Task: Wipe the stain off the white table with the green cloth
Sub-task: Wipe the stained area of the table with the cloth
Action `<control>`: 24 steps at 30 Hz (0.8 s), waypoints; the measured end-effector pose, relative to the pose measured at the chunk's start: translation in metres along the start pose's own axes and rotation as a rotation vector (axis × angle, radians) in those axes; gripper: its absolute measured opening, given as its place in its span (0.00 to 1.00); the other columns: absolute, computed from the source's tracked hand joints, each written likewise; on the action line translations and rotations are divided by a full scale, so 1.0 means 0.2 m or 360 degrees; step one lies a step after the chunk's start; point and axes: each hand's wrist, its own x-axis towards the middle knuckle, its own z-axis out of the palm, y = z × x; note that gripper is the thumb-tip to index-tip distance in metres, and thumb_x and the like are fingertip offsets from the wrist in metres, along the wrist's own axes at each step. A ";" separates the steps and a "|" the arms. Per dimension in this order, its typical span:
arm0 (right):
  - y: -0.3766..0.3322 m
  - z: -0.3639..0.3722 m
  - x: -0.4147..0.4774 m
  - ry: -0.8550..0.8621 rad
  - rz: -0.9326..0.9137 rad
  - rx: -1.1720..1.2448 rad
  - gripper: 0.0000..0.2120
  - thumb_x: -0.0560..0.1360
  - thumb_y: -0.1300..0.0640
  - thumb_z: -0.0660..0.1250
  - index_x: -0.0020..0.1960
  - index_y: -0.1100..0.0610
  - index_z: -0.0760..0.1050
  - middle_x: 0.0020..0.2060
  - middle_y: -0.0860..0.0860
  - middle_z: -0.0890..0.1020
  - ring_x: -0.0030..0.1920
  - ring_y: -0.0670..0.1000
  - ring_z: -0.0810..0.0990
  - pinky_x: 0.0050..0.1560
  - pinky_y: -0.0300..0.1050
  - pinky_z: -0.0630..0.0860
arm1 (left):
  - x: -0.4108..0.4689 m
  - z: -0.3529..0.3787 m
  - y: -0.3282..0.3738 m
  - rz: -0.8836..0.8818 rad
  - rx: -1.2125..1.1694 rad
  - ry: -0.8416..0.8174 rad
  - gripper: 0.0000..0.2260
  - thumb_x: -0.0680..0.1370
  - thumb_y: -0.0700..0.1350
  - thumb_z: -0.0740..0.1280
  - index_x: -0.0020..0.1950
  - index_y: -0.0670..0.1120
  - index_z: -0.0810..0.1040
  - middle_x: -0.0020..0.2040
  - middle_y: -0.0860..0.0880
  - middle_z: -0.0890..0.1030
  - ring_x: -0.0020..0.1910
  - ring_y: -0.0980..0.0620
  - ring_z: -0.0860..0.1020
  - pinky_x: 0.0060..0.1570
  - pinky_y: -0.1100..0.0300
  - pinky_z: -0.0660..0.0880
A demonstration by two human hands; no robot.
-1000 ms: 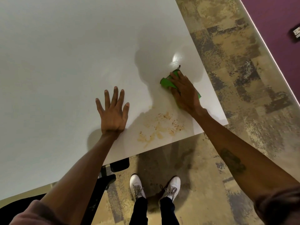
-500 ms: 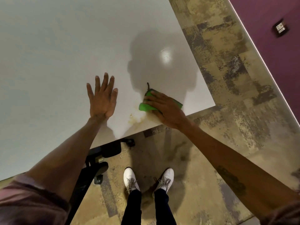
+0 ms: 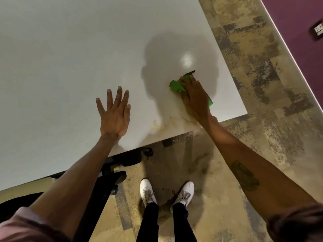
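Mid-wipe, I judge. My right hand [image 3: 194, 100] presses the green cloth [image 3: 176, 85] flat on the white table [image 3: 70, 58], fingers extended over it, no pinch. Stain [image 3: 167, 124] sits nearer the table edge, smeared, partly remaining. Next: drag cloth back over it w/ pressure. Left hand [image 3: 114, 117] splayed flat, bracing, holds nothing.
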 end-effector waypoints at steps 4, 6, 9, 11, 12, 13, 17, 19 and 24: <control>-0.16 0.10 -0.02 -0.0204 -0.0181 -0.0027 0.19 0.83 0.52 0.58 0.73 0.52 0.70 0.75 0.48 0.70 0.79 0.51 0.58 0.80 0.53 0.55 | 0.00 0.00 0.00 0.0002 -0.0047 0.0015 0.25 0.86 0.56 0.39 0.84 0.54 0.49 0.85 0.53 0.49 0.84 0.44 0.45 0.79 0.32 0.42; -0.24 0.15 -0.08 -0.0302 -0.0301 -0.0006 0.20 0.83 0.53 0.58 0.73 0.53 0.70 0.75 0.50 0.70 0.79 0.53 0.59 0.80 0.52 0.54 | 0.00 0.01 -0.01 0.0008 -0.0054 0.0026 0.24 0.86 0.55 0.40 0.84 0.54 0.50 0.85 0.53 0.50 0.84 0.44 0.45 0.78 0.32 0.42; -0.33 0.19 -0.22 -0.0381 -0.0561 -0.0010 0.20 0.81 0.57 0.62 0.72 0.55 0.71 0.73 0.52 0.72 0.78 0.54 0.62 0.80 0.51 0.55 | 0.00 0.02 -0.02 0.0014 -0.0051 0.0040 0.24 0.86 0.55 0.40 0.84 0.54 0.50 0.85 0.53 0.50 0.84 0.44 0.46 0.79 0.33 0.41; -0.32 0.18 -0.32 -0.0447 -0.0800 -0.0033 0.18 0.81 0.58 0.63 0.70 0.56 0.74 0.71 0.52 0.75 0.77 0.54 0.64 0.79 0.52 0.59 | 0.00 0.03 -0.02 0.0010 -0.0065 0.0039 0.25 0.86 0.56 0.40 0.84 0.55 0.50 0.84 0.53 0.51 0.84 0.45 0.46 0.79 0.34 0.41; -0.29 0.16 -0.37 -0.0494 -0.0919 -0.0048 0.18 0.81 0.57 0.62 0.70 0.55 0.74 0.70 0.51 0.76 0.77 0.54 0.65 0.78 0.52 0.60 | -0.01 0.03 -0.02 0.0006 -0.0074 0.0038 0.25 0.86 0.56 0.40 0.84 0.55 0.50 0.84 0.53 0.51 0.84 0.45 0.46 0.79 0.34 0.41; -0.26 0.14 -0.40 -0.0546 -0.1019 -0.0063 0.17 0.81 0.56 0.61 0.70 0.54 0.74 0.70 0.49 0.76 0.77 0.54 0.65 0.78 0.52 0.59 | -0.01 0.02 -0.02 0.0000 -0.0086 0.0039 0.25 0.86 0.56 0.40 0.84 0.55 0.50 0.84 0.53 0.51 0.84 0.45 0.46 0.79 0.35 0.42; -0.07 0.03 -0.44 -0.0640 -0.1155 -0.0144 0.18 0.81 0.58 0.62 0.70 0.52 0.74 0.72 0.47 0.74 0.78 0.52 0.63 0.79 0.53 0.57 | -0.04 0.00 -0.01 -0.0018 -0.0104 0.0036 0.25 0.86 0.56 0.40 0.84 0.55 0.51 0.84 0.53 0.51 0.84 0.46 0.46 0.80 0.36 0.42; 0.03 -0.03 -0.41 -0.0618 -0.1105 -0.0204 0.19 0.80 0.59 0.64 0.70 0.51 0.74 0.72 0.47 0.73 0.78 0.51 0.63 0.80 0.55 0.57 | -0.04 0.00 0.00 -0.0027 -0.0116 0.0029 0.24 0.86 0.56 0.41 0.84 0.55 0.51 0.84 0.53 0.51 0.84 0.46 0.45 0.80 0.36 0.42; 0.13 -0.10 -0.31 -0.0341 -0.0875 -0.0094 0.18 0.80 0.55 0.63 0.68 0.56 0.76 0.70 0.51 0.75 0.77 0.52 0.65 0.79 0.55 0.59 | -0.03 -0.01 0.01 -0.0051 -0.0122 0.0022 0.24 0.87 0.56 0.42 0.83 0.55 0.53 0.84 0.54 0.51 0.84 0.46 0.46 0.80 0.35 0.42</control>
